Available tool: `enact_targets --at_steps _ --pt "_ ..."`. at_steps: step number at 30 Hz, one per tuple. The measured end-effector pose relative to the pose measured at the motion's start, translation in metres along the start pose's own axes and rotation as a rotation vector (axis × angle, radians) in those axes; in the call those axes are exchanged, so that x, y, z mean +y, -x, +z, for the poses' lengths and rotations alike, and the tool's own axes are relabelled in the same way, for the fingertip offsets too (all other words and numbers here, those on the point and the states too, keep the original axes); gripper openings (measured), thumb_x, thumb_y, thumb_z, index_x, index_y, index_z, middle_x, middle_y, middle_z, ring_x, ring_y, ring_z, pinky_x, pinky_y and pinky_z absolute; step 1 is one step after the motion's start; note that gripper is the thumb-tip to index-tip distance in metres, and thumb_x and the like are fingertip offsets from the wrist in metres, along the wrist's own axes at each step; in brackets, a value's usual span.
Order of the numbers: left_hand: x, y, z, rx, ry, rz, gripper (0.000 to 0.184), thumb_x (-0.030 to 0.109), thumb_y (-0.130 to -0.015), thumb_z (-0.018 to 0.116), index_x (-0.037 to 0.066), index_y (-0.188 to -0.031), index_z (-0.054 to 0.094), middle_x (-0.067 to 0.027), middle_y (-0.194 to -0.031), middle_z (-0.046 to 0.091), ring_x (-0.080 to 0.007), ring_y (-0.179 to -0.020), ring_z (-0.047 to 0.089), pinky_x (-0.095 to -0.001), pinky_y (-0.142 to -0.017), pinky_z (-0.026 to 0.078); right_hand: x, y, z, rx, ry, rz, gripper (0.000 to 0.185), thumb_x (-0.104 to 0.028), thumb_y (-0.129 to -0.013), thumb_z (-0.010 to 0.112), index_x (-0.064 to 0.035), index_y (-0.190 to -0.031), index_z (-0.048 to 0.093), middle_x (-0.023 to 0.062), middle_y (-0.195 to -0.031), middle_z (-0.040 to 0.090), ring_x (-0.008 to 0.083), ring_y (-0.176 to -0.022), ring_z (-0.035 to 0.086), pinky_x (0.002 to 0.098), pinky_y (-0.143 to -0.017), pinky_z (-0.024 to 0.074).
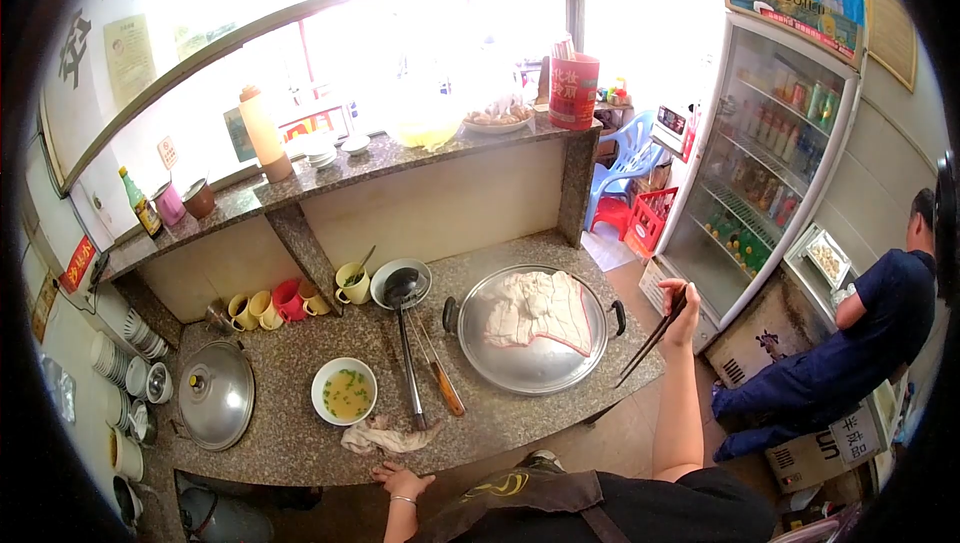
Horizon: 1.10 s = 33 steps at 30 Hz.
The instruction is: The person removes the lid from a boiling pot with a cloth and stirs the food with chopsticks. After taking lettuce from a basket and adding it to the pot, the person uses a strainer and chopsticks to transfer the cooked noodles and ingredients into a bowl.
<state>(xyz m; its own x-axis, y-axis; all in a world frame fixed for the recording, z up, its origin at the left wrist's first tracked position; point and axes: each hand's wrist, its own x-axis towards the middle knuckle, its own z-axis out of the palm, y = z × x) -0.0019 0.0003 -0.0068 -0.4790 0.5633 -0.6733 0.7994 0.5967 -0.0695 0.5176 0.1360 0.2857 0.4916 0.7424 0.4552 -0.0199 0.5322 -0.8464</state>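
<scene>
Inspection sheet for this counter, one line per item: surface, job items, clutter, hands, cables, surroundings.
Surface: speckled counter, stone-look; wetness can't be judged.
Job items: chopsticks, tips beside the round metal pan; pale cloth on top of it.
Clutter: ladle, wooden-handled tool, soup bowl, domed lid, crumpled rag near the front edge.
Left hand: empty, at the front edge, fingers spread.
Right hand: holding the chopsticks.
Cables: nothing seen on the counter.
Surroundings: glass-door fridge beyond the counter; another person at right, facing away.
</scene>
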Motion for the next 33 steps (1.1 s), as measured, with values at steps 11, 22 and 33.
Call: enact_targets --at_steps 11,22,33 --pt "-0.004 0.007 -0.002 0.038 0.049 0.061 0.132 0.07 -0.057 0.066 -0.013 -0.136 -0.001 -0.0415 -0.137 0.004 -0.0518 -0.13 0.002 -0.0533 -0.105 0.016 0.0 0.001 0.002 0.002 0.009 -0.01 0.053 -0.045 -0.09 0.034 0.0002 -0.081 0.061 -0.0019 -0.056 0.038 0.0074 -0.052 0.033 0.022 -0.049 0.0243" --pt "0.001 0.006 -0.004 0.009 -0.004 0.038 0.133 0.07 -0.057 0.067 -0.013 -0.135 -0.002 -0.0399 -0.138 0.001 -0.0499 -0.131 0.001 -0.0501 -0.105 0.02 0.005 -0.001 -0.001 -0.021 -0.005 -0.016 0.052 -0.045 -0.09 0.034 -0.0005 -0.08 0.061 -0.0014 -0.055 0.039 0.0075 -0.051 0.033 0.0217 -0.048 0.0247" --pt "0.001 0.009 -0.004 0.021 0.055 0.009 0.131 0.063 -0.057 0.072 -0.01 -0.136 -0.002 -0.0366 -0.14 -0.004 -0.0482 -0.132 0.004 -0.0457 -0.101 0.031 0.012 -0.005 -0.006 -0.043 -0.022 -0.018 0.053 -0.044 -0.091 0.033 -0.0006 -0.083 0.061 -0.0022 -0.055 0.038 0.0074 -0.05 0.033 0.0217 -0.049 0.024"
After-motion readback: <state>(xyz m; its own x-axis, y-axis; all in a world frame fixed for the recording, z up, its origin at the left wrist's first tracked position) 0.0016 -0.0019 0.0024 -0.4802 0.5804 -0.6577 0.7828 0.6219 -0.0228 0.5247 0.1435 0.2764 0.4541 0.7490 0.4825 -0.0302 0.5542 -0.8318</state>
